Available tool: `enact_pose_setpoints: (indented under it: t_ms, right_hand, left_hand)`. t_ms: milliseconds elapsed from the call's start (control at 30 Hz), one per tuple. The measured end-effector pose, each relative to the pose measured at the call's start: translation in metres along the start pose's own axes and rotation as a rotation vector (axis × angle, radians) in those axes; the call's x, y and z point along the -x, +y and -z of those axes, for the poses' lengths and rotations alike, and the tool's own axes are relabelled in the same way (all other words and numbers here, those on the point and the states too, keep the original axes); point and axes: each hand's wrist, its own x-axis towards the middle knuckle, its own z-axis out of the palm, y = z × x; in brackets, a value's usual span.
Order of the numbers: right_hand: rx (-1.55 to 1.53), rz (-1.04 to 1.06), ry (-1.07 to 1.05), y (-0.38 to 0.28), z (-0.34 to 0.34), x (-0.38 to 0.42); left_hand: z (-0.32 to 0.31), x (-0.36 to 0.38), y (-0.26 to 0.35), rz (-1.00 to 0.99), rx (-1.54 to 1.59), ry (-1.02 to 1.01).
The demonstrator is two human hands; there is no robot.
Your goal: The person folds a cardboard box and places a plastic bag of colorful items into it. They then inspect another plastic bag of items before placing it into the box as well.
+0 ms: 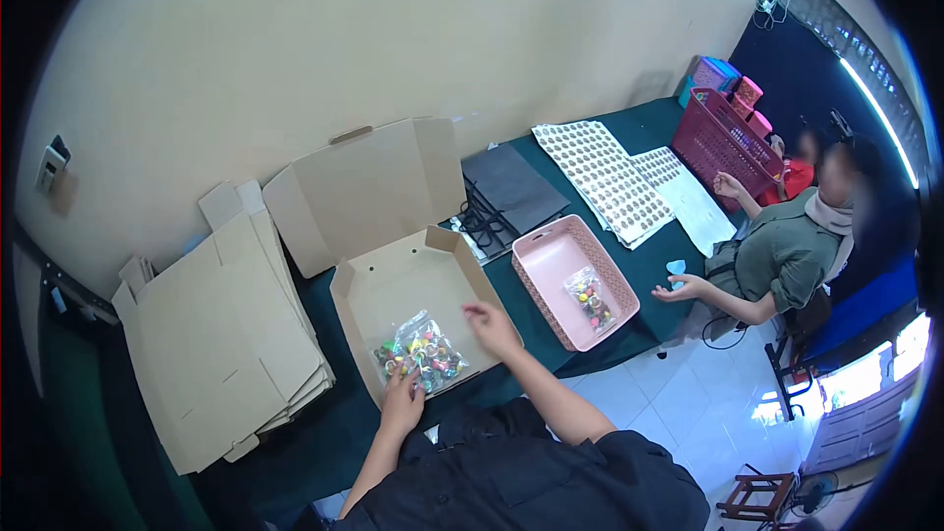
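Observation:
An open cardboard box (413, 270) lies in front of me with its lid (379, 182) raised toward the wall. At its near left corner rests a clear plastic bag (433, 352) of small multicoloured pieces, their kind too small to make out. My left hand (401, 401) is at the bag's near edge, fingers and thumb closed on the plastic. Over the right side of the box hovers my right hand (495, 327), fingers loosely bent and apart, holding nothing. A pink basket (540, 285) to the right contains another clear bag (590, 300) of similar pieces.
Flattened cardboard boxes (221, 334) are stacked at left. Behind the basket lie black paper bags (516, 187) and sticker-like printed sheets (605, 177). A maroon basket (723, 143) stands at the far right. A person (792, 236) sits there, one hand (683, 288) near light-blue pieces (676, 270).

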Motion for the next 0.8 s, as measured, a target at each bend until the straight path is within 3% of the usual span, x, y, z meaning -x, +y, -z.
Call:
enact_pose_setpoints:
  t_ms: [67, 100, 167, 233, 300, 433, 533, 600, 633, 667, 733, 800]
  right_hand:
    - [0.118, 0.104, 0.226, -0.001, 0.042, -0.015]
    - [0.172, 0.002, 0.294, 0.002, 0.065, -0.022]
    - [0.351, 0.073, 0.573, 0.048, 0.109, -0.032]
    - [0.685, -0.097, 0.689, 0.090, 0.154, -0.032]
    - [0.758, -0.407, 0.676, 0.108, 0.183, -0.026]
    - [1.021, -0.549, 0.643, 0.108, 0.195, -0.005]
    - [0.850, -0.466, 0.623, 0.088, 0.201, -0.011]
    - [0.192, -0.495, 0.443, 0.021, 0.189, -0.017]
    - [-0.088, -0.302, 0.477, 0.035, 0.182, -0.025]
    - [-0.088, -0.303, 0.460, 0.034, 0.174, -0.029]
    - [-0.225, 0.063, 0.551, 0.015, 0.142, -0.035]
    - [-0.364, 0.036, 0.408, -0.055, 0.108, -0.021]
  left_hand:
    - [0.005, 0.002, 0.000, -0.037, 0.063, 0.034]
    - [0.007, 0.005, 0.001, -0.081, 0.014, 0.070]
    - [0.012, 0.008, 0.005, -0.104, 0.039, 0.081]
    - [0.020, 0.012, 0.011, -0.127, 0.067, 0.098]
    - [0.027, 0.016, 0.017, -0.104, 0.111, 0.096]
    - [0.036, 0.018, 0.013, -0.118, 0.180, 0.146]
    - [0.048, 0.021, 0.019, -0.112, 0.181, 0.186]
    - [0.055, 0.023, 0.022, -0.099, 0.227, 0.178]
    - [0.058, 0.024, 0.022, -0.090, 0.273, 0.163]
    - [0.060, 0.025, 0.023, -0.077, 0.272, 0.174]
    - [0.064, 0.027, 0.022, -0.119, 0.564, 0.181]
    - [0.073, 0.025, 0.026, -0.040, 0.626, 0.173]
